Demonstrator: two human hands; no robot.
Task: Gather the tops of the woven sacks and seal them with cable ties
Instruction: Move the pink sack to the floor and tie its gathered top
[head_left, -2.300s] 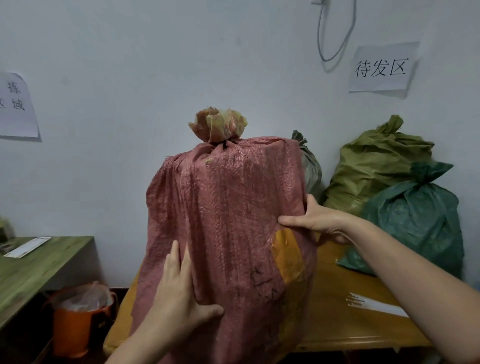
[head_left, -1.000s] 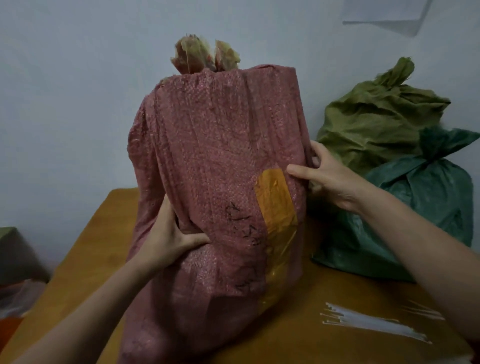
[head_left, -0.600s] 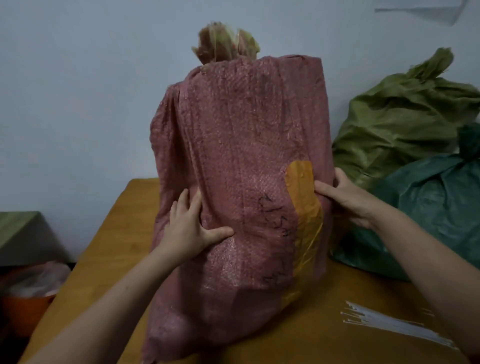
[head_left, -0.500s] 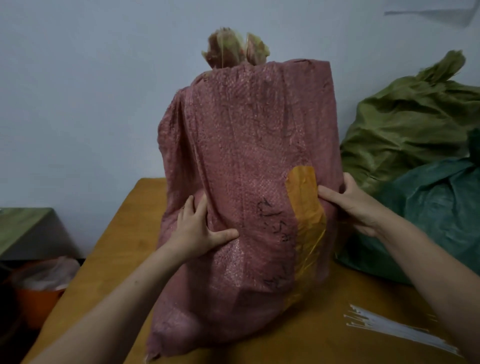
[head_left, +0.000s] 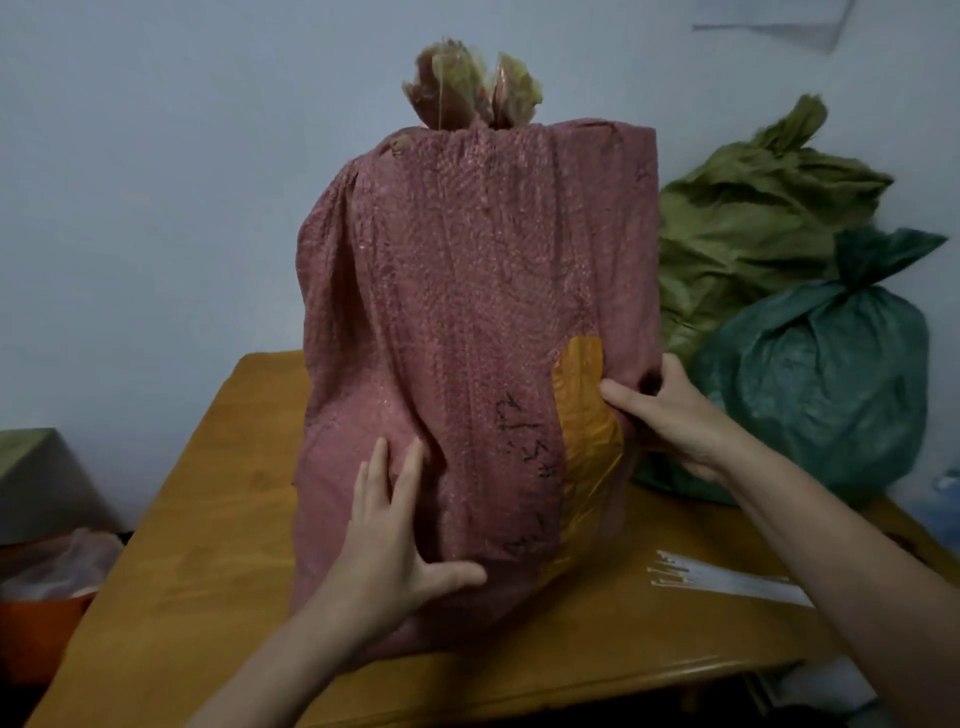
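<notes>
Head view: your red woven sack (head_left: 467, 312), top bunched, stands tall on the wooden table (head_left: 208, 519), your left hand (head_left: 384, 551) flat against its front, your right hand (head_left: 675, 415) gripping its side. Release unevenly and it could topple toward the cable ties (head_left: 727, 577) beside it.

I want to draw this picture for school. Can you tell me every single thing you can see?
pink sack: one, pink-red with an orange patch, standing on the table, top bunched
olive sack: one, olive green, behind on the right, by the wall
dark green sack: one, dark green, top tied, in front of the olive sack
cable ties: one bundle, white, lying on the table at the right
table: one, yellow-brown wood, under the sacks
bin: one, orange, lower left
paper: one, white, on the wall, top right
left hand: flat on the pink sack's front
right hand: grips the pink sack's right side
</notes>
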